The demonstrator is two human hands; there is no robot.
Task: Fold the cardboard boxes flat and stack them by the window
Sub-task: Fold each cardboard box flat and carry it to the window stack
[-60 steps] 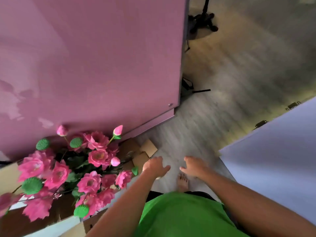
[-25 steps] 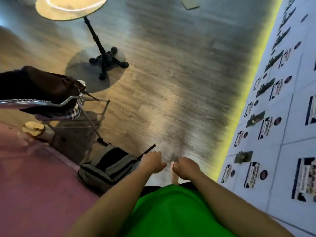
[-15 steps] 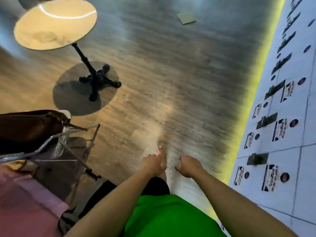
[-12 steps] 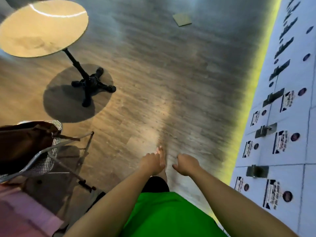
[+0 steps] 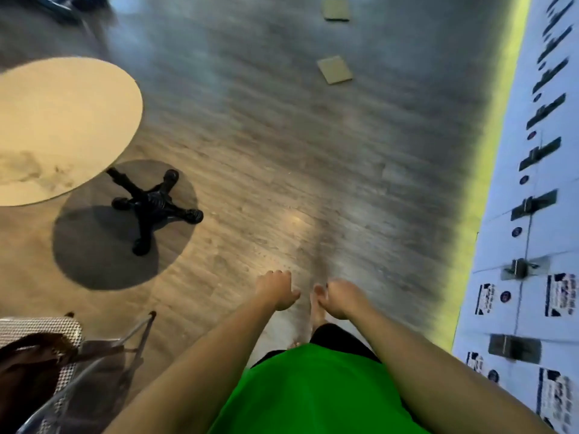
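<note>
At the far left a brown bag (image 5: 28,368) sits on a mesh-seated chair (image 5: 47,327), and above it a round tabletop (image 5: 59,126) stands on a black star-shaped base (image 5: 153,211); toward the middle, over the wooden floor (image 5: 282,170), the left hand (image 5: 275,291) hangs in front of the green shirt (image 5: 310,396) with its fingers loosely curled and nothing in its grip; just beside it the right hand (image 5: 340,299) is likewise loosely curled and empty, a bare foot (image 5: 318,308) showing between the two; well ahead of both hands, two flat cardboard pieces lie apart on the floor, the nearer cardboard piece (image 5: 334,69) and the farther cardboard piece (image 5: 336,9) at the top edge; they look thin, light and fairly stiff, likely to bend only along creases, so taking one by an edge, thumb above and fingers slid beneath, should lift it cleanly; at the far right runs a white wall of panels (image 5: 532,277) with dark labels and metal latches; no window is visible.
</note>
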